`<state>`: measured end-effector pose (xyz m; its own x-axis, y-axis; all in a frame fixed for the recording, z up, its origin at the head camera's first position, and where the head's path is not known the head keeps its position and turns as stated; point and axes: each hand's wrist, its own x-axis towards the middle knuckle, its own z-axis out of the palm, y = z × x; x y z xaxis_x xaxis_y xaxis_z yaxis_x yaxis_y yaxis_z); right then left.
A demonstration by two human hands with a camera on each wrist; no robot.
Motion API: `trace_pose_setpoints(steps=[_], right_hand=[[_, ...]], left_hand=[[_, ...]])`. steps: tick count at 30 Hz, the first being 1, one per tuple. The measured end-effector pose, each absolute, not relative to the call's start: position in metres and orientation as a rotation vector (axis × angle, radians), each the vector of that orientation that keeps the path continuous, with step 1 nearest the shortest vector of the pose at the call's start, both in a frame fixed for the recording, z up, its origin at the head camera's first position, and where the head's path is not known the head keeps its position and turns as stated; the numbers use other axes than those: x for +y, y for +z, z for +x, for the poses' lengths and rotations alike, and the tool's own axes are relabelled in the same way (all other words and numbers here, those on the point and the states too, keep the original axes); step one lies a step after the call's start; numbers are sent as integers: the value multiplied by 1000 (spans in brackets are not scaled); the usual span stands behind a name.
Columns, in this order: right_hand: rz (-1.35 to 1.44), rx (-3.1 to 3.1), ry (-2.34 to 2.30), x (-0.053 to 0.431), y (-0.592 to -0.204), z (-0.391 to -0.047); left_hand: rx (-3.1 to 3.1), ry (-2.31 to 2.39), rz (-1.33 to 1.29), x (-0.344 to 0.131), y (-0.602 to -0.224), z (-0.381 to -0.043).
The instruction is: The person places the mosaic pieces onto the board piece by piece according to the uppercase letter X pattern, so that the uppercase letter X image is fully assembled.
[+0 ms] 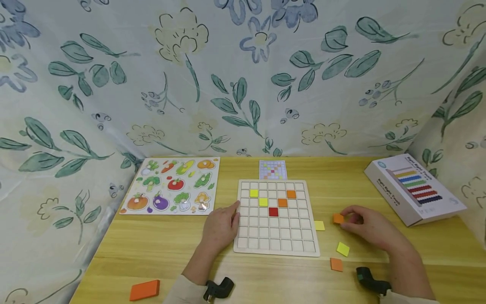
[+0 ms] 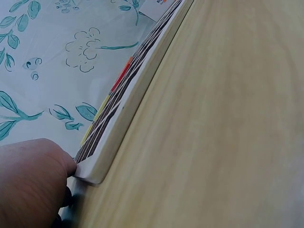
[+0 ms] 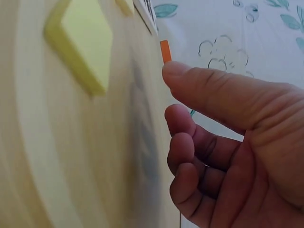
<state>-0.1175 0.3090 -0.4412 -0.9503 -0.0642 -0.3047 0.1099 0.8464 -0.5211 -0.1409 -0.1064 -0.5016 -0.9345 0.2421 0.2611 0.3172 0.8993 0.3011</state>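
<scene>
Orange tile [image 1: 337, 218] pinched w/ fingertips [image 3: 176, 70], R hand [image 1: 376, 228].

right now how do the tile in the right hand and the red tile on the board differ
The held tile is orange, the red tile deep red. The held tile is pinched by the right hand; the red tile sits in a cell of the grid board. Both are small and flat.

Orange square tile [image 1: 337, 218] pinched, right of wooden grid board [image 1: 275, 233] lying flat.
</scene>
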Motion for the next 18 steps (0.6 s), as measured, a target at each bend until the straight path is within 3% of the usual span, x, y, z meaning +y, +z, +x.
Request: trace_pose_setpoints(steps=[18], right_hand=[[-106,2687,-850,238,-436,-120]], left_hand=[[-2854,-512,-418,-107,-501,-141]])
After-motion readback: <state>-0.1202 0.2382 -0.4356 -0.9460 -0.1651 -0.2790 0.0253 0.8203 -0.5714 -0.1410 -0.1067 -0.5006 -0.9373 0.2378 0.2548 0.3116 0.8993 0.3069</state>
